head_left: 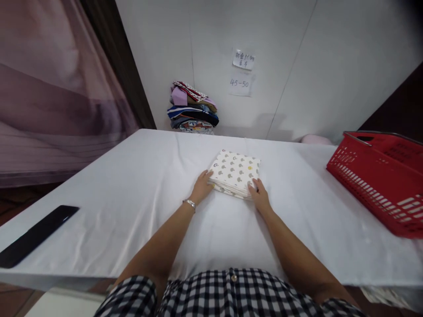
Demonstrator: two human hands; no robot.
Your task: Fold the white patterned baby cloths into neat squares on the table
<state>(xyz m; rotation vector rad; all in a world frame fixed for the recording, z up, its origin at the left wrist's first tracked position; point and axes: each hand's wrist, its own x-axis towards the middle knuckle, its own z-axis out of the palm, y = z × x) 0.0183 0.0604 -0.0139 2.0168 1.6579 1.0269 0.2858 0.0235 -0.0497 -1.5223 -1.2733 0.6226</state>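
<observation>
A folded white cloth [235, 173] printed with small grey shapes is lying near the middle of the white-covered table [132, 193]. The left hand [201, 186] is resting on the table against the cloth's left near corner, fingers held together and laid flat, tips touching its edge. The right hand [259, 194] is pressing at the cloth's right near corner, fingers slightly spread, tips on the top layer. A bracelet [189, 203] is sitting on the left wrist. A red plastic basket [380, 176] is standing at the table's right side, well apart from the cloth. A black flat bar [35, 235] is lying at the left edge. A stack of folded garments [192, 108] is sitting against the far wall, beneath 2 paper notes [243, 72].
</observation>
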